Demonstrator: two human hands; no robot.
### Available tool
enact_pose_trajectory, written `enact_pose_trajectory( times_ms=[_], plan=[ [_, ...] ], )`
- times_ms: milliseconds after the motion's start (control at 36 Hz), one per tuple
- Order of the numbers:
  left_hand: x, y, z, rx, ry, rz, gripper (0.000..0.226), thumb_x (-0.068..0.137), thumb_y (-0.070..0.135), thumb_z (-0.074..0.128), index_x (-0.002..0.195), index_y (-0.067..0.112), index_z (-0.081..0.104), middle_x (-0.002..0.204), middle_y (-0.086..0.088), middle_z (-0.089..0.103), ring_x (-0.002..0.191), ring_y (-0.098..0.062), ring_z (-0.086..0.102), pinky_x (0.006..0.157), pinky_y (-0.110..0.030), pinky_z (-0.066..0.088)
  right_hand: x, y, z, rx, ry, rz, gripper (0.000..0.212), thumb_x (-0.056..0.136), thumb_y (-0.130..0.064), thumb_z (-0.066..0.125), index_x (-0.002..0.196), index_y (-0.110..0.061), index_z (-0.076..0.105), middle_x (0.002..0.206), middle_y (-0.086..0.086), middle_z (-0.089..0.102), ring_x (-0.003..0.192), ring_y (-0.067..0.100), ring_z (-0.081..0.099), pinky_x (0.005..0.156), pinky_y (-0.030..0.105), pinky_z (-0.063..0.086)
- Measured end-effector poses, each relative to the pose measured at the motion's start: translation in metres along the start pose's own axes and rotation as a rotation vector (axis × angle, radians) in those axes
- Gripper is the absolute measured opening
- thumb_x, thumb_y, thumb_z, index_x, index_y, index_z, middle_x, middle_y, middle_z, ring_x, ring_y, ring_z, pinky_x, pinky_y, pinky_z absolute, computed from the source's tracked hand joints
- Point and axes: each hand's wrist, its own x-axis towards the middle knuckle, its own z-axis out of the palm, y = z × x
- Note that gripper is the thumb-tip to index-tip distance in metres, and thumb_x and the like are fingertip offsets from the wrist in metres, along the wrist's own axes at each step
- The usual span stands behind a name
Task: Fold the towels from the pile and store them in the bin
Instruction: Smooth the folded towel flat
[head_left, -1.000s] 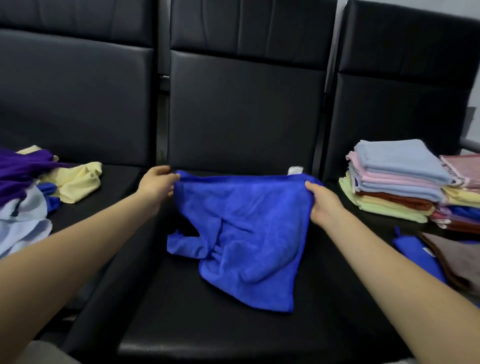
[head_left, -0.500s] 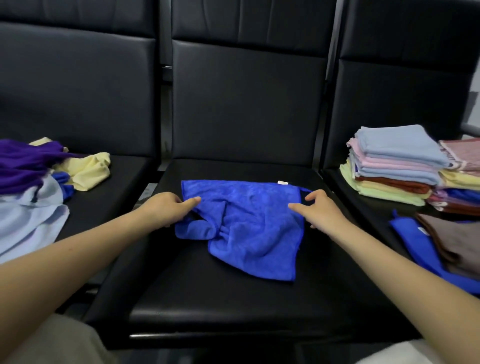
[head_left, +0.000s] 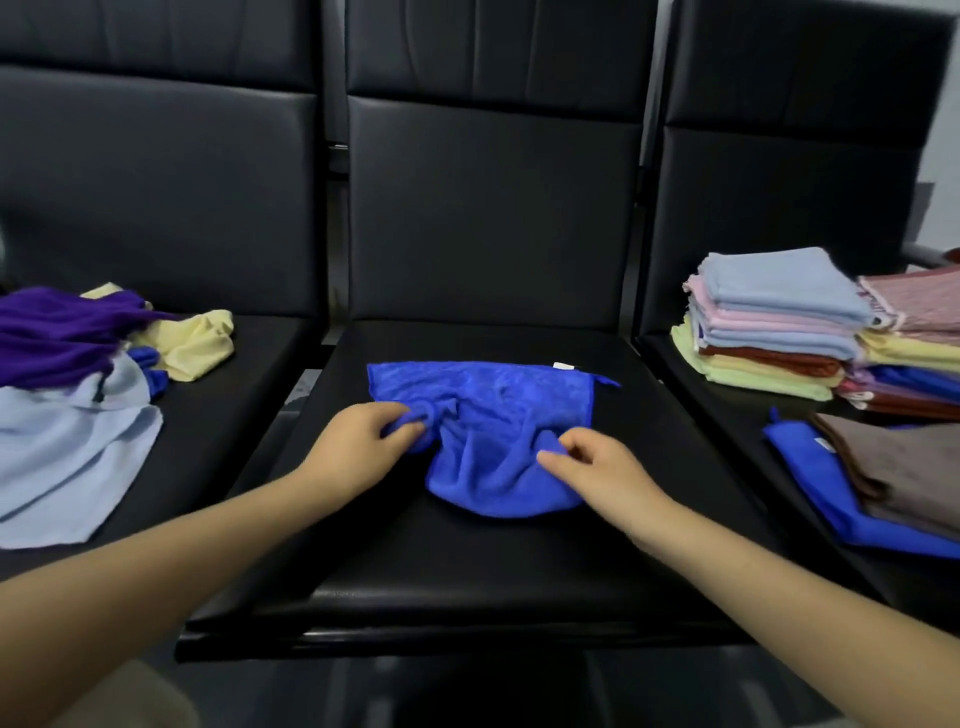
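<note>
Three black padded leather seats (head_left: 467, 561) in a row. Crumpled royal-blue microfibre towel (head_left: 483, 410) lies on the centre seat. Left hand (head_left: 358, 447) fingers pinch its left fold; right hand (head_left: 602, 473) fingers pinch its right edge.

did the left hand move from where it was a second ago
Yes. The left hand has come back from the blue towel's far left corner near the seat's backrest to its bunched near edge, gripping it.

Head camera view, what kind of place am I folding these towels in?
Probably a waiting area or office lobby rather than a laundry room: the blue towel lies on the middle seat of a row of linked black padded chairs, with a folded stack on the neighbouring seat.
</note>
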Motion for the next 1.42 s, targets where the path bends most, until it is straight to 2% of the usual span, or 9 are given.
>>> enact_pose_trajectory(
  times_ms=[139, 250, 472, 611, 750, 972, 1194, 1306, 1417],
  plan=[
    [0.001, 0.017, -0.012, -0.808, -0.017, -0.524, 0.022, 0.098, 0.015, 0.051, 0.08, 0.008, 0.061, 0.076, -0.01, 0.063, 0.067, -0.023, 0.059, 0.052, -0.025, 0.051, 0.005, -0.002, -0.015, 0.564, 0.201, 0.052, 0.03, 0.084, -0.026, 0.069, 0.082, 0.002, 0.059, 0.077, 0.006, 0.062, 0.075, 0.016, 0.056, 0.071, 0.026, 0.045],
    [0.001, 0.015, -0.02, -0.753, -0.106, -0.68, 0.019, 0.097, 0.014, 0.05, 0.081, 0.007, 0.054, 0.06, -0.01, 0.056, 0.043, -0.018, 0.053, 0.034, -0.017, 0.041, 0.01, -0.012, -0.04, 0.853, 0.157, 0.14, 0.017, 0.097, -0.012, 0.055, 0.083, -0.009, 0.064, 0.069, 0.0, 0.07, 0.061, 0.008, 0.065, 0.054, 0.02, 0.05],
    [-0.007, -0.015, -0.017, 0.343, -0.117, -0.052, 0.046, 0.09, 0.032, 0.037, 0.132, 0.017, 0.05, 0.127, -0.008, 0.052, 0.121, -0.027, 0.046, 0.103, -0.034, 0.037, 0.017, 0.009, -0.052, 0.125, -0.06, 0.437, 0.028, 0.094, -0.023, 0.062, 0.07, -0.013, 0.053, 0.052, 0.003, 0.045, 0.042, 0.013, 0.039, 0.039, 0.021, 0.03],
    [-0.013, -0.008, -0.017, 0.292, -0.254, 0.462, 0.054, 0.083, 0.053, 0.034, 0.123, 0.028, 0.06, 0.124, 0.009, 0.054, 0.118, -0.009, 0.047, 0.103, -0.025, 0.035, 0.014, 0.008, -0.046, 0.133, -0.07, 0.218, 0.019, 0.091, -0.018, 0.067, 0.077, -0.004, 0.067, 0.07, 0.005, 0.065, 0.063, 0.015, 0.058, 0.058, 0.023, 0.044],
    [-0.012, -0.01, -0.015, 0.33, -0.361, 0.483, 0.05, 0.078, 0.062, 0.04, 0.109, 0.03, 0.062, 0.123, 0.014, 0.052, 0.118, -0.005, 0.047, 0.1, -0.026, 0.039, 0.009, 0.009, -0.043, 0.283, -0.218, 0.147, 0.016, 0.084, -0.008, 0.071, 0.098, 0.0, 0.074, 0.099, 0.011, 0.076, 0.095, 0.021, 0.072, 0.089, 0.03, 0.053],
    [-0.002, -0.016, -0.021, 0.195, -0.202, 0.097, 0.016, 0.087, 0.02, 0.067, 0.102, 0.023, 0.061, 0.092, 0.002, 0.055, 0.081, -0.012, 0.052, 0.073, -0.018, 0.039, 0.008, 0.009, -0.043, 0.544, -0.049, 0.137, 0.018, 0.089, -0.013, 0.064, 0.102, -0.003, 0.071, 0.098, 0.012, 0.075, 0.092, 0.024, 0.072, 0.076, 0.027, 0.058],
    [-0.006, -0.002, -0.039, -0.799, -0.11, -0.459, 0.027, 0.097, -0.005, 0.043, 0.09, 0.013, 0.062, 0.079, -0.007, 0.062, 0.052, -0.009, 0.06, 0.044, -0.018, 0.049, 0.007, 0.0, -0.06, 0.867, -0.081, 0.456, 0.015, 0.095, -0.011, 0.054, 0.094, -0.009, 0.068, 0.079, 0.005, 0.076, 0.065, 0.014, 0.073, 0.059, 0.025, 0.058],
    [-0.012, -0.016, -0.044, -0.374, -0.093, -0.393, 0.022, 0.094, -0.003, 0.047, 0.092, 0.013, 0.061, 0.068, -0.003, 0.054, 0.043, -0.007, 0.051, 0.039, -0.016, 0.041, 0.007, 0.016, -0.062, 0.522, -0.02, 0.477, 0.014, 0.095, -0.008, 0.056, 0.084, -0.007, 0.065, 0.069, 0.008, 0.071, 0.052, 0.016, 0.066, 0.049, 0.025, 0.052],
    [-0.021, -0.028, -0.041, 0.231, -0.167, -0.154, 0.031, 0.086, 0.005, 0.057, 0.114, 0.017, 0.064, 0.091, 0.001, 0.052, 0.1, -0.022, 0.054, 0.081, -0.02, 0.038, 0.009, 0.032, -0.059, -0.205, 0.092, 0.242, 0.009, 0.088, -0.015, 0.069, 0.093, -0.011, 0.063, 0.066, 0.001, 0.058, 0.058, 0.016, 0.053, 0.056, 0.029, 0.041]
  ],
)
